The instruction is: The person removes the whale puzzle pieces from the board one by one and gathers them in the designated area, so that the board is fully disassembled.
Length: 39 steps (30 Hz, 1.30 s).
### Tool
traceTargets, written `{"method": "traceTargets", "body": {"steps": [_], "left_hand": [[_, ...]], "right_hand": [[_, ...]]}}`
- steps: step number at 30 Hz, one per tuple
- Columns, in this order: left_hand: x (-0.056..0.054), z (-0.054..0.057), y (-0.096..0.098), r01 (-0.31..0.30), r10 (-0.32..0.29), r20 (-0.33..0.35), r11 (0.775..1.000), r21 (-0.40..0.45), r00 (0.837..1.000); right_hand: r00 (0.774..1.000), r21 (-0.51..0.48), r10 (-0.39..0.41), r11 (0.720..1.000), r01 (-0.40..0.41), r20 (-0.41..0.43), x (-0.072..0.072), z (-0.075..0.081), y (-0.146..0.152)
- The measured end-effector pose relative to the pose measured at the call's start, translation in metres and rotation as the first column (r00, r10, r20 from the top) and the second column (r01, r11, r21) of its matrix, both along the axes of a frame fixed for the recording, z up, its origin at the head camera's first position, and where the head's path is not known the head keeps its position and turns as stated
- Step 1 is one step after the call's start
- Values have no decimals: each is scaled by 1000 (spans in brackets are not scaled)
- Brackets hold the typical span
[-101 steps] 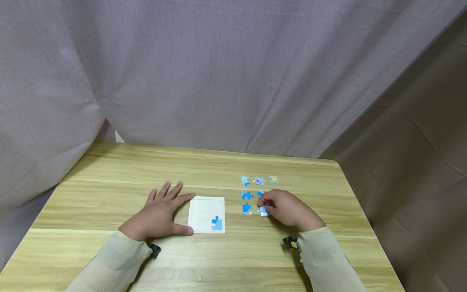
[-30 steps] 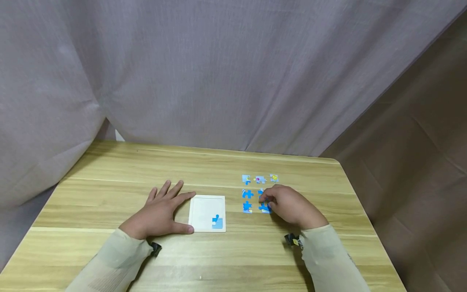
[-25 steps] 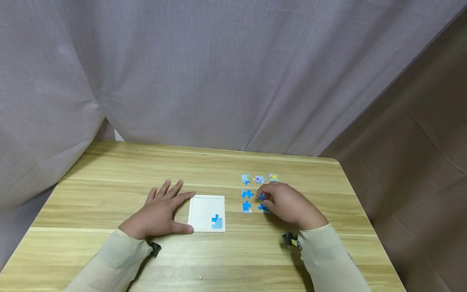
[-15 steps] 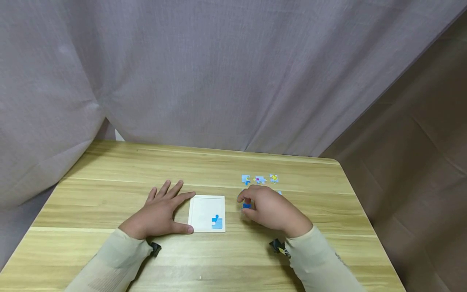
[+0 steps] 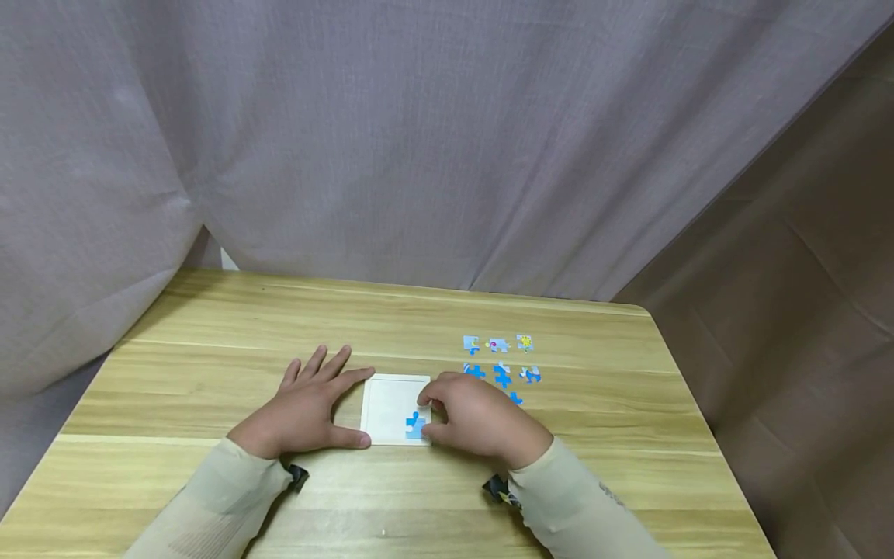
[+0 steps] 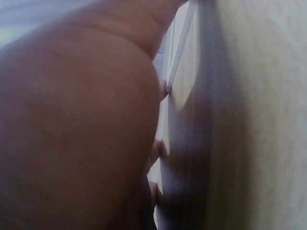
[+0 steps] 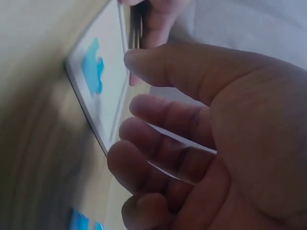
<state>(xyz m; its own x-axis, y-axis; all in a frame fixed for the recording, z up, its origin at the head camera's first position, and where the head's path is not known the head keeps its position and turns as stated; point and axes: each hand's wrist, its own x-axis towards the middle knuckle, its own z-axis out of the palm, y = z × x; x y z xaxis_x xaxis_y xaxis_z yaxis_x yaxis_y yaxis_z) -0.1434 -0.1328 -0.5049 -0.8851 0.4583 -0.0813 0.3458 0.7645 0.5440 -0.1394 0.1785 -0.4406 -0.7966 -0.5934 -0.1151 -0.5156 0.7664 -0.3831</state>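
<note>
A shallow white puzzle tray (image 5: 384, 396) lies flat on the wooden table. One blue jigsaw piece (image 5: 415, 426) sits in its lower right corner. My left hand (image 5: 300, 407) is spread beside the tray, its thumb and index finger touching the left edge at two corners. My right hand (image 5: 475, 411) hovers over the tray's right edge, thumb and index finger bent around the blue piece but apart. In the right wrist view, the right thumb (image 7: 158, 67) and fingertips show nothing between them. The left wrist view mostly holds the left palm (image 6: 81, 120) and the tray's edge (image 6: 181, 48).
Several loose jigsaw pieces lie right of the tray in rows, among them a yellow sun piece (image 5: 524, 342), a pink-marked piece (image 5: 498, 345) and a blue piece (image 5: 502, 376). Another blue piece (image 5: 515, 398) is partly hidden by the right hand. A grey curtain (image 5: 419, 155) hangs behind the table.
My right hand has moved left from the loose pieces to the tray's right edge. One lower loose piece was turned or shifted earlier. The left hand and tray have stayed put.
</note>
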Motion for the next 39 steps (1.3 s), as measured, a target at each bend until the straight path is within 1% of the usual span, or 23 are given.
{"method": "traceTargets", "body": {"steps": [9,14,20,25,31,39], "left_hand": [[1,1,0,0,0,-2,1000,1,1000],[0,1,0,1,-1,0,1000,0,1000],[0,0,1,1,-1,-7,1000,6,1000],[1,1,1,1,-1,-10,1000,8,1000],[1,2,1,2,-2,-12,1000,9,1000],[1,4,1,6,-6,-16,1000,8,1000]], "right_hand": [[999,36,-50,998,49,21,2,-14,-11],[998,69,-62,996,61,20,5,-15,-14],[998,79,-67,995,66,1,8,-17,-15],[997,71,-72,995,72,-8,9,-18,-15],[996,29,-89,996,89,-2,9,-20,-13],[999,-27,-44,999,44,-7,7,-24,-11]]}}
